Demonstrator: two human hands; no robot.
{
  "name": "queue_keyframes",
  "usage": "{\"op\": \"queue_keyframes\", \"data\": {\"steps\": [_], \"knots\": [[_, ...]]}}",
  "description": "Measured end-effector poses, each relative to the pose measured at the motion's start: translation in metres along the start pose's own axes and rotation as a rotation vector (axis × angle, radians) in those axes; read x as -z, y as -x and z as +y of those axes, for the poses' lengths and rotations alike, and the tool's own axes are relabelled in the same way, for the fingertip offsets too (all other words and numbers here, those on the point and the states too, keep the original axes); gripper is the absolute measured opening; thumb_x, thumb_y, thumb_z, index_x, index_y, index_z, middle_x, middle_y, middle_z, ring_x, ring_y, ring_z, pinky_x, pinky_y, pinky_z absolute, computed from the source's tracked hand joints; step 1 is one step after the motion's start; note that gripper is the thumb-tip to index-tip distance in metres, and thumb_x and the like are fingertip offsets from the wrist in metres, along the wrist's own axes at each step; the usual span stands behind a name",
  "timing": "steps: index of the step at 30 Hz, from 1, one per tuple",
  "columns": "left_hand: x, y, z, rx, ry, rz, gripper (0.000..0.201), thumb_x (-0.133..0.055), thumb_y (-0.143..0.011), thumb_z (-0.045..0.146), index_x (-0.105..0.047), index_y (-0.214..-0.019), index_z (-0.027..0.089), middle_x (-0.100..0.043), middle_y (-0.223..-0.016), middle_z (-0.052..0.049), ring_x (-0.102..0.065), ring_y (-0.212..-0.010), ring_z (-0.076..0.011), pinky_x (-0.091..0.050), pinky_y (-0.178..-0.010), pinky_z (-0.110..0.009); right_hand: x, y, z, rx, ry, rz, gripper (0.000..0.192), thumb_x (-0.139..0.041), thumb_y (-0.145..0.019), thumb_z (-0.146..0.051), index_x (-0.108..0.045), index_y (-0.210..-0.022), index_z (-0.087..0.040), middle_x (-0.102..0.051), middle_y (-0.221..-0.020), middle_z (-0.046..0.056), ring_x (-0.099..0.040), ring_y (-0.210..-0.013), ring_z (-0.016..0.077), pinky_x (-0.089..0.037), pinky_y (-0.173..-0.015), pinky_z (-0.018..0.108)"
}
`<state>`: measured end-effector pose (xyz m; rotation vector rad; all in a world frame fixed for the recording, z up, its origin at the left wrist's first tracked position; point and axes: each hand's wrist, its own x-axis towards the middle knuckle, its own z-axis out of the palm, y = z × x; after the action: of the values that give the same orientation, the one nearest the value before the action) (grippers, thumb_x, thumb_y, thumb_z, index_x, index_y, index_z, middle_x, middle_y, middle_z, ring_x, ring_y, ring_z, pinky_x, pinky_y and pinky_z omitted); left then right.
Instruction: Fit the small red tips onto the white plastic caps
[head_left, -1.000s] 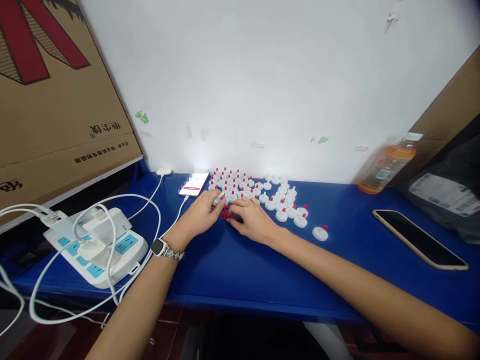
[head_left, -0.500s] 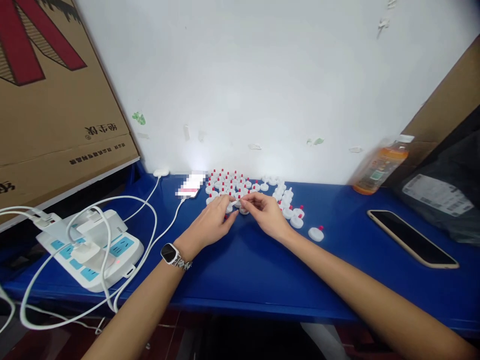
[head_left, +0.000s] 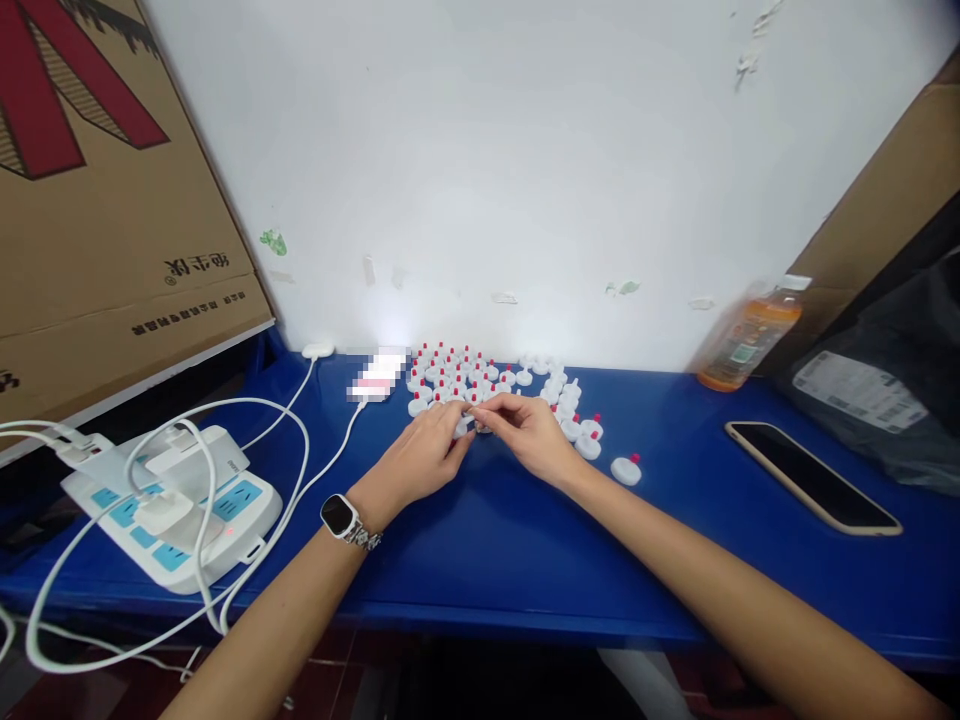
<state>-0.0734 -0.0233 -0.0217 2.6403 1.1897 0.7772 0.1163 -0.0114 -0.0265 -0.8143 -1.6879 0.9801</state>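
My left hand (head_left: 426,452) is closed around a white round nozzle cap (head_left: 461,427), partly covered by the fingers. My right hand (head_left: 534,436) pinches at the cap's nozzle end, thumb and forefinger touching my left fingertips. Whatever lies inside that pinch is too small and covered to make out. Behind both hands stand several white nozzle caps with red tips (head_left: 442,370), packed close together. More white caps without red tips (head_left: 556,380) sit right of them. One red-tipped cap (head_left: 625,470) lies apart, to the right of my right wrist.
A white power strip (head_left: 176,520) with looping cables takes up the left of the blue table (head_left: 480,560). A lit, blurred-out phone (head_left: 379,375) lies by the wall. To the right are a dark phone (head_left: 814,475), a bottle of orange drink (head_left: 752,340) and a dark plastic bag (head_left: 892,370).
My fingertips have drawn closer together over the held cap, and its nozzle is now mostly covered. The whole view has shifted slightly; the caps on the table stay where they were.
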Motion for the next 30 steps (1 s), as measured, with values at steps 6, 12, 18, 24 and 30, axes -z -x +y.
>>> {"op": "queue_keyframes", "data": {"steps": [6,12,18,24,30], "knots": [[0.001,-0.002,0.010,-0.003,-0.008,-0.008,0.023,-0.040,-0.103,0.034,-0.049,-0.118,0.020,-0.064,-0.109,-0.011,-0.060,-0.102,-0.0269,-0.048,-0.089,-0.043,-0.007,0.000,-0.001,-0.014,-0.114,0.128,0.033,-0.073,-0.080,-0.051,-0.065,-0.082,-0.019,-0.067,-0.074,0.002,-0.062,-0.070,0.0150,-0.050,-0.067,0.028],[-0.001,-0.002,0.017,-0.007,-0.042,-0.010,0.022,-0.036,-0.104,0.035,-0.052,-0.105,0.020,-0.063,-0.101,-0.009,-0.059,-0.091,-0.0247,-0.047,-0.085,-0.042,-0.010,-0.003,-0.001,-0.035,-0.129,0.148,0.043,-0.076,-0.074,-0.058,-0.055,-0.071,-0.020,-0.061,-0.066,-0.001,-0.056,-0.062,0.0134,-0.046,-0.061,0.027],[-0.005,-0.005,0.015,-0.017,-0.040,0.012,0.027,-0.040,-0.103,0.038,-0.049,-0.121,0.020,-0.063,-0.114,-0.010,-0.058,-0.104,-0.0265,-0.043,-0.095,-0.047,0.002,-0.003,-0.011,0.058,0.067,0.066,0.029,-0.065,-0.086,-0.044,-0.053,-0.074,-0.021,-0.057,-0.067,-0.002,-0.051,-0.061,0.0125,-0.042,-0.059,0.026],[0.003,-0.005,-0.002,0.059,-0.013,0.145,0.040,-0.052,-0.097,0.049,-0.048,-0.127,0.023,-0.059,-0.126,-0.009,-0.050,-0.120,-0.0281,-0.039,-0.102,-0.047,0.028,-0.003,-0.019,0.082,0.530,-0.155,0.013,-0.058,-0.082,-0.016,-0.051,-0.073,-0.020,-0.057,-0.063,-0.004,-0.051,-0.056,0.0106,-0.036,-0.057,0.023],[0.005,-0.007,-0.006,0.071,0.026,0.128,0.022,-0.046,-0.100,0.040,-0.057,-0.110,0.024,-0.060,-0.115,-0.006,-0.052,-0.112,-0.0241,-0.040,-0.102,-0.044,0.026,-0.012,-0.004,0.110,0.800,-0.219,0.012,-0.055,-0.084,-0.010,-0.055,-0.078,-0.020,-0.065,-0.070,-0.001,-0.057,-0.062,0.0124,-0.034,-0.060,0.023]]}}
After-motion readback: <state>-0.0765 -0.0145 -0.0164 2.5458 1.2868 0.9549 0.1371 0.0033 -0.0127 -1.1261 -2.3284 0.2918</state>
